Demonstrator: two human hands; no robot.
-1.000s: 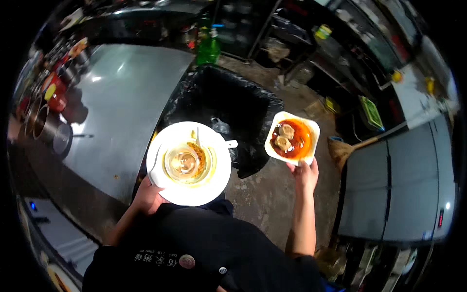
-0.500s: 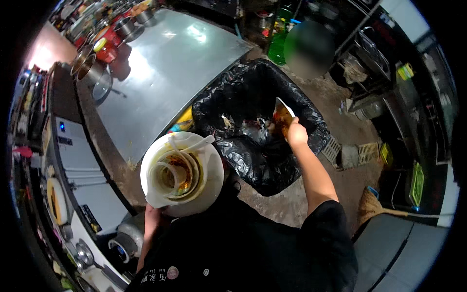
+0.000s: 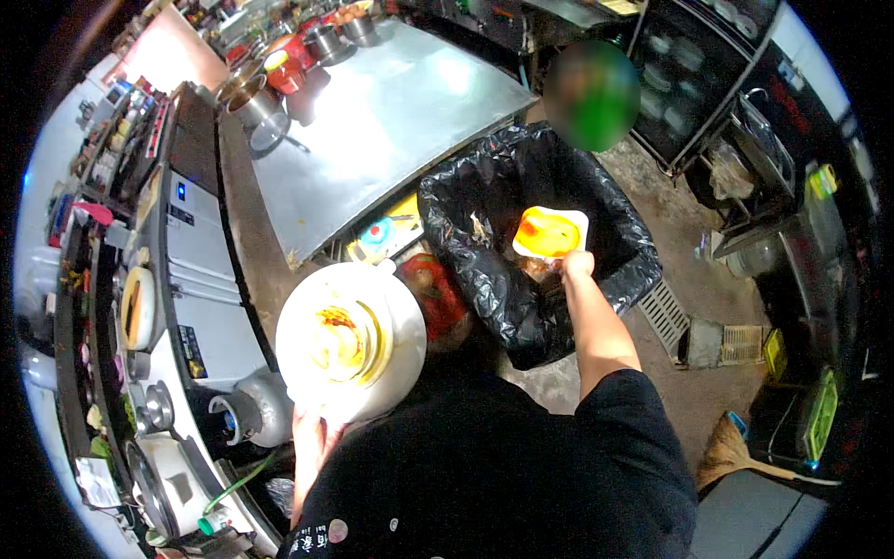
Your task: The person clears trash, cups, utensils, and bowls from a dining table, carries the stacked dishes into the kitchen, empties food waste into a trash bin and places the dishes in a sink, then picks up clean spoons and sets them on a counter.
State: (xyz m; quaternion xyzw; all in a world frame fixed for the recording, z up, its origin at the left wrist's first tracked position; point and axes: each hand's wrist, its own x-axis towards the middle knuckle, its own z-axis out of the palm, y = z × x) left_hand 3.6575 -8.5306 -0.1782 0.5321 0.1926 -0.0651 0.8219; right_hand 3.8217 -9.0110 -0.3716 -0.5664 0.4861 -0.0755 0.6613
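Observation:
My left hand (image 3: 315,436) grips the near edge of a stack of white dishes (image 3: 396,359), with smaller bowls nested on top and orange-brown residue inside. Glare washes out the stack's details. Over the trash bin lined with a black bag (image 3: 498,312), my right hand (image 3: 577,265) is closed on the near right corner of a squarish white dish (image 3: 579,224). Orange, oily residue coats that dish's inside, which faces up toward me. Some scraps (image 3: 480,230) lie in the bag.
A steel table (image 3: 372,121) borders the bin at the upper left, with several pots (image 3: 251,101) and a red jar (image 3: 285,74). A gas cylinder (image 3: 270,410) stands left of me. At right are floor drain grates (image 3: 663,315) and a broom (image 3: 728,452).
The squarish dish has turned from nearly edge-on to showing its orange-stained inside. The view has shifted, so the table and bin sit farther right. My left hand still holds the stack.

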